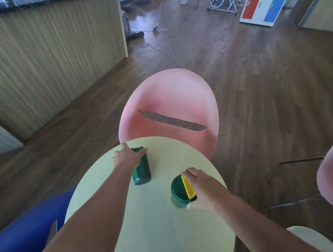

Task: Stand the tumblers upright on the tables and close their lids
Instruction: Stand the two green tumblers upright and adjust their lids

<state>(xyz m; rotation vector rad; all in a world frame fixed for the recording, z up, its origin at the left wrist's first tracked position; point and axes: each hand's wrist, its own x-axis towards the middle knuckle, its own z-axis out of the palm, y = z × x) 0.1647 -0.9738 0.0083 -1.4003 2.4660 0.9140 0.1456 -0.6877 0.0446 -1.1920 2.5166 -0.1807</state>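
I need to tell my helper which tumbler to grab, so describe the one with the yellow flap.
On the round pale-green table before the pink chair, two dark green tumblers sit. It is the upright tumbler by the right hand; unlike the tumbler lying on its side, its yellow flap shows.

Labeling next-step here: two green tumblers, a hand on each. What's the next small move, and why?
Probably press the raised yellow flap shut: the right tumbler already stands upright in the right hand. The left tumbler lies on its side under the left hand and needs standing afterwards.
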